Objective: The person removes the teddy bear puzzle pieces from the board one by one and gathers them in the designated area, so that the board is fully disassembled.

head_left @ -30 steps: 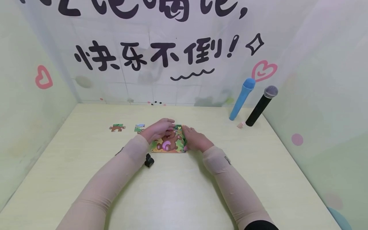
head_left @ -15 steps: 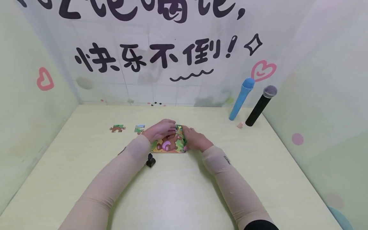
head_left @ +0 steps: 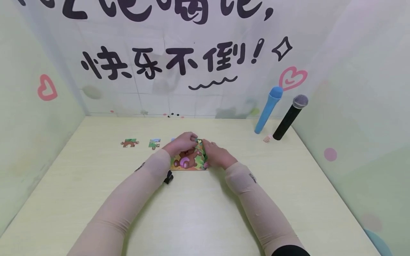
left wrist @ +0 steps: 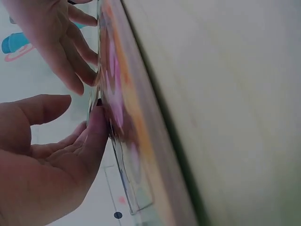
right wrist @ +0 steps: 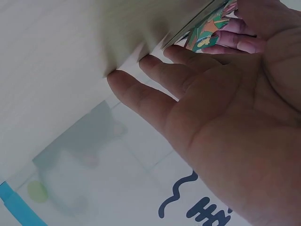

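A flat bear jigsaw puzzle [head_left: 185, 164] lies mid-table in the head view. My left hand [head_left: 182, 143] covers its upper left part; in the left wrist view its fingertips [left wrist: 99, 115] press on the puzzle's face, the thumb raised clear. At the right edge, my right hand [head_left: 218, 155] rests against the puzzle. Its fingers [right wrist: 127, 89] reach out fairly straight to the tabletop in the right wrist view. Left of the puzzle lie two loose jigsaw pieces, one brown and green piece [head_left: 129, 143] and one blue and green piece [head_left: 154, 143].
A small black object [head_left: 168, 177], partly behind the left sleeve, sits before the puzzle. A blue microphone [head_left: 268, 110] and a black microphone [head_left: 290, 118] stand at the back right. Between their bases lies a small pinkish thing [head_left: 267, 139]. Printed fabric walls enclose the table.
My left hand has shifted slightly to the right across the puzzle. The right hand stays at the puzzle's right edge.
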Demonstrator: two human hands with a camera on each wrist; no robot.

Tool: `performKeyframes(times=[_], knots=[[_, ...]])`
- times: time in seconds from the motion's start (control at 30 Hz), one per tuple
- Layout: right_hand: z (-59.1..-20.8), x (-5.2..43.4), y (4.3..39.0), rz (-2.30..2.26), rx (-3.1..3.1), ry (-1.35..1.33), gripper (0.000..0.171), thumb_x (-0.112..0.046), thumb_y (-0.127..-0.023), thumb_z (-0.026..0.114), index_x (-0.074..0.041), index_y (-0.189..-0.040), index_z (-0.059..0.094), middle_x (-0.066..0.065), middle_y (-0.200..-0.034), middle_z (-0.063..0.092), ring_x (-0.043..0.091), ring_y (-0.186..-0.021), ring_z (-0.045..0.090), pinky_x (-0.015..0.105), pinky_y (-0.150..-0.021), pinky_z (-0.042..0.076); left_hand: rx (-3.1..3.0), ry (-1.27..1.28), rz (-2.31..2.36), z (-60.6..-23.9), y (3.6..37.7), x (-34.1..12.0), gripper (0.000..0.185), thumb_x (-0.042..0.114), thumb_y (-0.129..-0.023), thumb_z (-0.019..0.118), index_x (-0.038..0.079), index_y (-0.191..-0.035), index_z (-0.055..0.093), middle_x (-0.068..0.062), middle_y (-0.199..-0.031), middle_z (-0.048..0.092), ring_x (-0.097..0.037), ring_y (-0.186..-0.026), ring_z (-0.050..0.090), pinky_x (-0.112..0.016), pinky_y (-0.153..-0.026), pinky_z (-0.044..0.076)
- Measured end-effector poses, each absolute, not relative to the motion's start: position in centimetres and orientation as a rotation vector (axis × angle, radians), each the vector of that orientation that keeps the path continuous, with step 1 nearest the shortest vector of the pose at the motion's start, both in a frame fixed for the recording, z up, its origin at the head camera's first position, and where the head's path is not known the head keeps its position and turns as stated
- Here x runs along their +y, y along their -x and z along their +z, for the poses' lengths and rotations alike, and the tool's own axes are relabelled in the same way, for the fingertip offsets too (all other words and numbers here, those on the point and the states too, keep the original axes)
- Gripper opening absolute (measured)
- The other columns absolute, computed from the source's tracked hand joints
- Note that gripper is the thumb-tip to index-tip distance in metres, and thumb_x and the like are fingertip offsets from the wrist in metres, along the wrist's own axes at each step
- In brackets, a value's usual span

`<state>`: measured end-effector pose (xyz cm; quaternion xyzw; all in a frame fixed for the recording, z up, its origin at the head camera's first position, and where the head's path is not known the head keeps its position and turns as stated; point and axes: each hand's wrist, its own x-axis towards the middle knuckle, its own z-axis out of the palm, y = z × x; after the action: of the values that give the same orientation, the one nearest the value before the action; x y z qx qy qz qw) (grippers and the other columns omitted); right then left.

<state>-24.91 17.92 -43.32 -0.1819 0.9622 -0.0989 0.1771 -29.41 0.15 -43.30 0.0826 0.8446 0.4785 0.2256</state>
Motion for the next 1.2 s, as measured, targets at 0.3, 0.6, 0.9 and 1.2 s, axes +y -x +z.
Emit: performKeyframes(times=[0.3, 0.6, 0.9, 1.2], knots=[[-43.3, 18.0, 24.8, -0.296, 2.71, 0.517, 0.105, -0.031, -0.09, 0.077, -0.005, -0.162, 0.006, 0.01, -0.169, 0.013, 0.039, -0.152, 0.018, 0.057, -0.115, 0.032, 2.291, -0.123, 1.325, -43.3, 30.2, 0.4, 0.034, 0.006, -0.097, 0.062, 0.002, -0.13, 0.057, -0.01, -0.092, 0.064, -0.012, -0.062, 0.055, -0.025, -0.06, 0.048], [-43.4, 17.8, 25.0, -0.292, 2.709, 0.508, 0.106, -0.031, -0.09, 0.077, -0.006, -0.163, 0.005, 0.011, -0.169, 0.014, 0.038, -0.152, 0.017, 0.057, -0.115, 0.032, 2.215, -0.065, 1.385, -43.4, 30.8, 0.1, 0.025, 0.004, -0.098, 0.062, 0.001, -0.122, 0.06, -0.014, -0.102, 0.065, -0.009, -0.059, 0.057, -0.02, -0.056, 0.049], [-43.5, 17.7, 25.3, -0.299, 2.706, 0.521, 0.108, -0.031, -0.09, 0.077, -0.01, -0.163, 0.002, 0.007, -0.17, 0.012, 0.037, -0.153, 0.017, 0.058, -0.114, 0.033, 2.158, -0.042, 1.447, -43.4, 30.9, -0.3, 0.026, 0.003, -0.1, 0.06, 0.0, -0.125, 0.059, -0.011, -0.095, 0.064, -0.01, -0.059, 0.059, -0.019, -0.056, 0.05], [-43.5, 17.7, 25.2, -0.311, 2.712, 0.519, 0.104, -0.029, -0.091, 0.076, -0.011, -0.164, 0.004, 0.007, -0.169, 0.015, 0.036, -0.153, 0.018, 0.058, -0.114, 0.034, 2.146, -0.03, 1.467, -43.8, 31.1, -0.4, 0.026, 0.007, -0.101, 0.059, 0.003, -0.126, 0.061, -0.01, -0.091, 0.063, -0.01, -0.064, 0.058, -0.017, -0.054, 0.049]])
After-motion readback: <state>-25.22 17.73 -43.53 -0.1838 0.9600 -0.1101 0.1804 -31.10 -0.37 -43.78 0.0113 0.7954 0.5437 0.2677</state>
